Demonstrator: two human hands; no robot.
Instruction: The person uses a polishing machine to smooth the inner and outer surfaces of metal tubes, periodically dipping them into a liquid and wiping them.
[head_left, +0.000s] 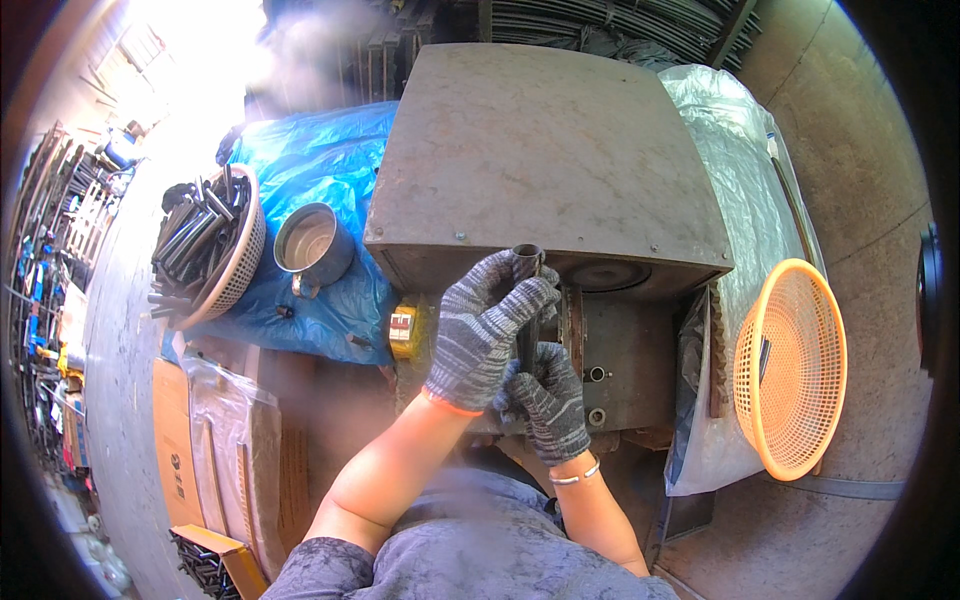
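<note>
Both my hands wear grey striped knit gloves and meet in front of a large metal machine housing (550, 150). A short dark metal tube (527, 258) stands nearly upright between them, its round open end showing at the top. My left hand (490, 320) is closed round the upper part of the tube. Lower down and to the right, my right hand (548, 400) has its fingers curled round the tube's lower part, which the gloves mostly hide. A dark round disc (608, 275) shows under the housing's front edge, just beyond my hands.
On blue plastic sheeting (340, 130) at left stand a basket (245, 240) heaped with dark tubes and a metal mug (335, 262). An orange plastic basket (792, 450) with one dark piece sits at right. A yellow tape roll (408, 332) lies left of my hands; a cardboard box (235, 555) holds dark pieces.
</note>
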